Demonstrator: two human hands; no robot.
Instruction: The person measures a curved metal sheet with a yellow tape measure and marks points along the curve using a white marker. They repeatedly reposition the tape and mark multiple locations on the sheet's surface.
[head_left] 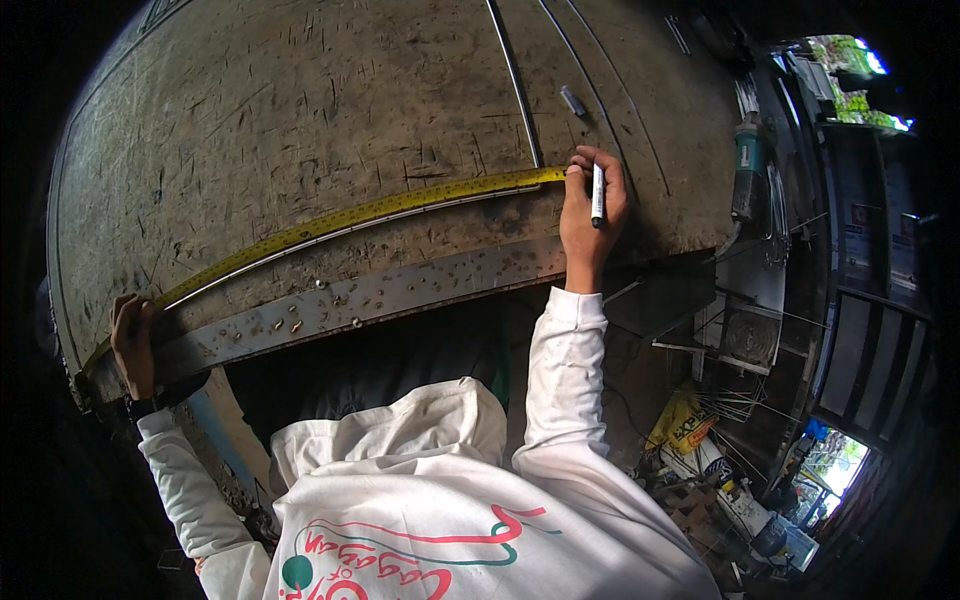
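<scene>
Thin silver rod [400, 214] lies on the scarred table [300, 120], long axis left to right, yellow measuring tape [350, 212] stretched close along its far side. Right hand [593, 205] is the nearer to the rod's right end, just beyond it: fingers closed around a marker [598, 192], thumb at the tape's end, rod running off leftward from there. Left hand [132, 345] sits on the tape by the rod's other end, fingers bent, gripping or merely pressing I cannot tell; second rod [515, 85] points away from the body, near the right hand.
</scene>
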